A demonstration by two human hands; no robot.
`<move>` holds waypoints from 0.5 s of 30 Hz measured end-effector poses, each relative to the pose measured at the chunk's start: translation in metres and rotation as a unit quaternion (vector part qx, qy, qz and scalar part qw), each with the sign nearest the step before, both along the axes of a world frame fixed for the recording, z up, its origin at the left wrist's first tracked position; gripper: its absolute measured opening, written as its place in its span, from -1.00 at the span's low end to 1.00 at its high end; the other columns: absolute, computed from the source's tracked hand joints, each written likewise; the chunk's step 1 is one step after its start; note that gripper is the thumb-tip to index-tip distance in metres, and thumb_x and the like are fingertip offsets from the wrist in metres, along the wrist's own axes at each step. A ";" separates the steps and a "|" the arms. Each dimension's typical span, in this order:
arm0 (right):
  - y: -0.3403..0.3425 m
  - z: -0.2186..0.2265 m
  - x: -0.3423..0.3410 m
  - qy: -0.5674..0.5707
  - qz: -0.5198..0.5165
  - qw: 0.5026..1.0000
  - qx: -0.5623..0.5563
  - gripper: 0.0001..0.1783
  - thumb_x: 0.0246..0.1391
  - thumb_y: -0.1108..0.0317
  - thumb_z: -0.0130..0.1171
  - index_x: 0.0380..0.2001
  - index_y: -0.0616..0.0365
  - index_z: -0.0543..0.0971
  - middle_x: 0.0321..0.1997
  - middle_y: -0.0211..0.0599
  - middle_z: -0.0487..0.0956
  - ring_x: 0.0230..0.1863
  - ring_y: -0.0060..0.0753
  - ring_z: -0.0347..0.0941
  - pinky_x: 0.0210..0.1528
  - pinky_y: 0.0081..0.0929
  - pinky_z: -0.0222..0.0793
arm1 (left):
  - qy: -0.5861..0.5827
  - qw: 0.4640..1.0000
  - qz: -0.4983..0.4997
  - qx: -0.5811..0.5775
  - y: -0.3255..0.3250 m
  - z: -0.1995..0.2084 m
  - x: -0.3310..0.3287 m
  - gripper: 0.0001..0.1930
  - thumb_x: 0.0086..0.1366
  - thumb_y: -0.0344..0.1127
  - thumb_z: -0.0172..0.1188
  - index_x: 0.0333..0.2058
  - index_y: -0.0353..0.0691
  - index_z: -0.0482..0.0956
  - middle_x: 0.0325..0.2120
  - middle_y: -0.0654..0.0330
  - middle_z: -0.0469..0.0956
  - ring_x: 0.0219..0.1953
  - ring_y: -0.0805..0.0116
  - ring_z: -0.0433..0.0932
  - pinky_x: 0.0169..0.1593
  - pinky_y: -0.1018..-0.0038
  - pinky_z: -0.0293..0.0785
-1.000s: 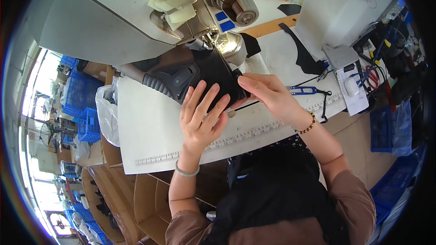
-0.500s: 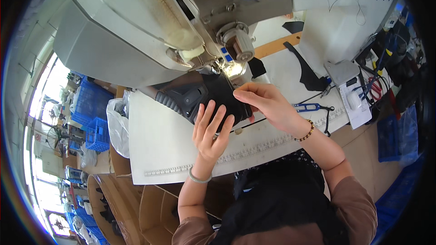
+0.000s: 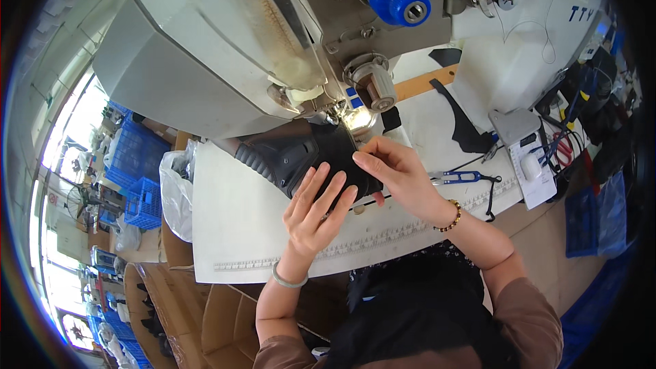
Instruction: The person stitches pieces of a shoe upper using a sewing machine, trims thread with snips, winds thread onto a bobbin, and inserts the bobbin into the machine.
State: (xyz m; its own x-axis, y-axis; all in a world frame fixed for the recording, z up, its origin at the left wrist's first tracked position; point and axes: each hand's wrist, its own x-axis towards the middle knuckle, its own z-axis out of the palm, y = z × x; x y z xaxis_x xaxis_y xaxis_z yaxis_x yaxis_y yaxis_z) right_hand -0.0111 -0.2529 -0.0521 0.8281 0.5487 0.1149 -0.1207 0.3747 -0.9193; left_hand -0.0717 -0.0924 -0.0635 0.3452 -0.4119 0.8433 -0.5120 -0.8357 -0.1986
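Observation:
A black padded piece (image 3: 273, 154) with a ribbed left end lies on the white sewing table (image 3: 260, 232), its far edge under the lit needle area of a large sewing machine (image 3: 198, 48). My left hand (image 3: 311, 215) rests on its near side, fingers spread and stretched out over the surface. At the right edge of the same piece, my right hand (image 3: 403, 178) pinches the material between thumb and forefinger. Its other fingers are partly hidden under the hand. The needle itself is too small to make out.
Blue thread snips (image 3: 459, 177) lie right of my right hand, near a ruler strip (image 3: 383, 238) along the table's front. A curved black scrap (image 3: 465, 126) lies farther back. Left of the table are a white plastic bag (image 3: 178, 195), blue crates (image 3: 143, 203) and cardboard boxes (image 3: 164, 301).
The whole view has shifted slightly, so the machine sits lower in it. Both hands keep about the same hold on the black piece, which has turned slightly.

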 end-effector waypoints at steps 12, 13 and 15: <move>0.008 -0.014 0.002 -0.113 -0.075 0.990 0.031 -0.84 0.12 0.40 0.06 -0.49 0.22 0.42 -0.64 -0.64 0.25 -0.62 -0.87 0.04 -0.63 -0.78 -0.06 | 0.000 1.000 -0.007 0.003 0.006 -0.008 0.002 -0.79 -0.07 -0.44 0.26 -0.37 -0.13 0.57 -0.28 0.20 0.55 -0.17 0.11 0.54 -0.09 0.27 0.52; 0.009 -0.014 0.003 -0.113 -0.073 0.990 0.030 -0.84 0.12 0.40 0.06 -0.49 0.22 0.42 -0.64 -0.64 0.25 -0.62 -0.87 0.04 -0.63 -0.78 -0.06 | -0.005 1.000 -0.007 -0.002 0.005 -0.008 0.004 -0.79 -0.08 -0.45 0.27 -0.38 -0.14 0.57 -0.28 0.20 0.55 -0.17 0.12 0.54 -0.09 0.27 0.52; 0.011 -0.014 0.006 -0.146 -0.098 0.984 0.025 -0.84 0.12 0.39 0.07 -0.49 0.23 0.42 -0.65 -0.63 0.26 -0.63 -0.86 0.05 -0.63 -0.78 -0.04 | -0.009 1.000 -0.007 -0.008 0.005 -0.006 0.008 -0.79 -0.08 -0.45 0.28 -0.38 -0.14 0.56 -0.29 0.20 0.56 -0.17 0.12 0.54 -0.10 0.27 0.53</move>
